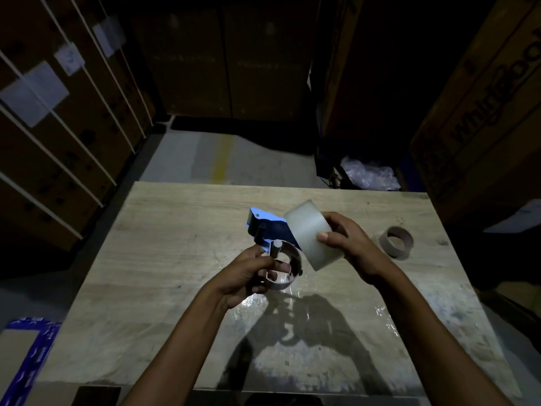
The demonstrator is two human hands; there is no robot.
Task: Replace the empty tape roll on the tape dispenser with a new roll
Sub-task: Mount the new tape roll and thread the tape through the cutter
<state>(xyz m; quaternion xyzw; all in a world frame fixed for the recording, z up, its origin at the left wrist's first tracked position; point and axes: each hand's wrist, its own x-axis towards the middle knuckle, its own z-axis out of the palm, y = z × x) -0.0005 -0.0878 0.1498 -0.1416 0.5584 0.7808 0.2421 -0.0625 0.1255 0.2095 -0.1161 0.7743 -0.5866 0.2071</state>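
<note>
My left hand (248, 273) grips the blue tape dispenser (272, 230) by its handle, holding it above the wooden table (175, 230). The dispenser's round hub and metal band face up, with no roll on them. My right hand (348, 244) holds a new whitish tape roll (311, 234), tilted, right beside the dispenser's blue plate and just above its hub. The empty brown cardboard core (397, 242) stands on the table to the right of my right hand.
Tall cardboard boxes (73, 127) with white straps stand at the left, more boxes (483, 112) at the right and back. A crumpled clear plastic bag (369, 172) lies beyond the table's far edge. A blue-taped carton (26, 356) sits at the lower left.
</note>
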